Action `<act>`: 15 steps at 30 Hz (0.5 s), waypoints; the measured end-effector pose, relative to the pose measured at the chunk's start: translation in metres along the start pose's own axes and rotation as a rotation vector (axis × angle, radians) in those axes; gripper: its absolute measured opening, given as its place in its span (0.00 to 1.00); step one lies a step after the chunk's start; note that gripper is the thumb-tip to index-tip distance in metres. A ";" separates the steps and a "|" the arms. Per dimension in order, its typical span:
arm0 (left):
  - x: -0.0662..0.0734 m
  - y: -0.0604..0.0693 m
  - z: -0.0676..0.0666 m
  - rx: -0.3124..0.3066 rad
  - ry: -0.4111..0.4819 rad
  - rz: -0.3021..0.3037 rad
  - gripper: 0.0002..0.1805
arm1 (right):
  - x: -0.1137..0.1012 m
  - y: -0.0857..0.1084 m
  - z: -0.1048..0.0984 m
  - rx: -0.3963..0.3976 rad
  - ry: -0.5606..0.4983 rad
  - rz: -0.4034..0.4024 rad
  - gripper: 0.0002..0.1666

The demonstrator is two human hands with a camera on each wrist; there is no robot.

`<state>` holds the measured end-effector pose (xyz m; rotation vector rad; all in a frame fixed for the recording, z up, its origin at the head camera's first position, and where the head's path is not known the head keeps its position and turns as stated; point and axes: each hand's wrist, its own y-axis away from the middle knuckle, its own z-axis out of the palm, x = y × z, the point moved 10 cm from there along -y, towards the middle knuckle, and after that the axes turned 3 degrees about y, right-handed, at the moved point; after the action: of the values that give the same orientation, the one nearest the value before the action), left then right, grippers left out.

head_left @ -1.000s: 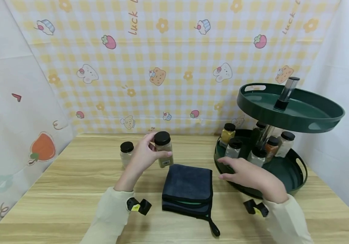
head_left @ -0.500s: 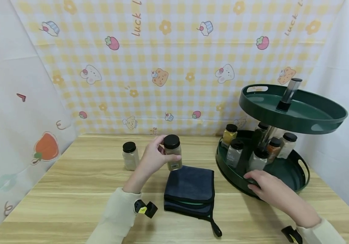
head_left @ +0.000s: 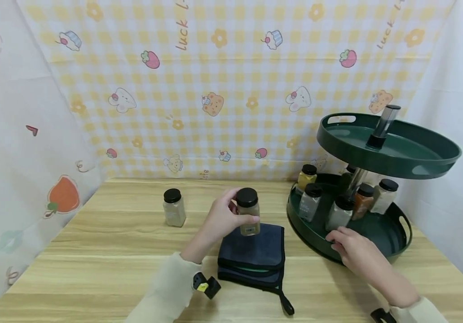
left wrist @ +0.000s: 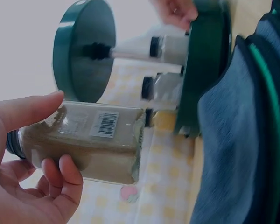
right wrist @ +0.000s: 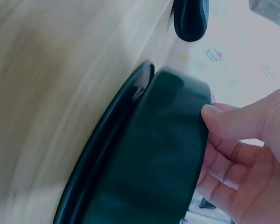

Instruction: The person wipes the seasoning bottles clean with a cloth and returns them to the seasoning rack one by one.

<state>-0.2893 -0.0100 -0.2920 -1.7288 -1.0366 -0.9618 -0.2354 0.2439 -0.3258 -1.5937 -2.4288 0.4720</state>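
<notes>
My left hand point(head_left: 222, 219) grips a clear spice jar point(head_left: 250, 229) with a black lid, holding it upright above a folded dark blue cloth point(head_left: 251, 249). In the left wrist view, a barcode label point(left wrist: 105, 124) shows on the jar and the filling is brownish. On the right stands a dark green two-tier turntable rack. My right hand point(head_left: 354, 249) pinches the front rim of its lower tray point(head_left: 381, 229); in the right wrist view, the thumb point(right wrist: 219, 121) lies on the outer wall and the fingers behind it. Several black-lidded jars stand on that tray, including a white one point(head_left: 339, 217).
Another pale jar point(head_left: 174, 213) with a black lid stands on the wooden table point(head_left: 106, 251) to the left. The upper green tray point(head_left: 413, 150) overhangs the lower one on a central post point(head_left: 385, 119). A patterned cloth wall point(head_left: 235, 76) closes off the back.
My left hand has carried the jar rightward, from beside the standing jar to above the cloth. My right hand has moved right and taken hold of the lower tray's front rim.
</notes>
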 end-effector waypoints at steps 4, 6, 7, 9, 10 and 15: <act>0.002 -0.003 0.020 -0.021 0.009 0.020 0.29 | -0.006 -0.009 0.006 0.002 -0.003 0.013 0.12; 0.004 -0.006 0.030 -0.025 0.023 0.019 0.29 | -0.010 -0.015 0.009 0.018 -0.002 0.018 0.11; 0.005 -0.009 0.034 -0.026 0.031 0.022 0.28 | -0.012 -0.017 0.009 0.027 -0.001 0.022 0.10; 0.010 -0.014 0.045 -0.030 0.056 0.022 0.28 | -0.015 -0.021 0.011 0.038 -0.004 0.042 0.09; 0.012 -0.016 0.050 -0.035 0.071 0.021 0.27 | -0.016 -0.022 0.011 0.040 -0.006 0.053 0.09; 0.026 -0.028 0.076 -0.054 0.137 0.024 0.27 | -0.014 -0.022 0.014 -0.026 -0.025 0.115 0.11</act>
<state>-0.2927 0.0749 -0.2849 -1.6904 -0.9071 -1.0858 -0.2534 0.2209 -0.3300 -1.7554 -2.3802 0.4840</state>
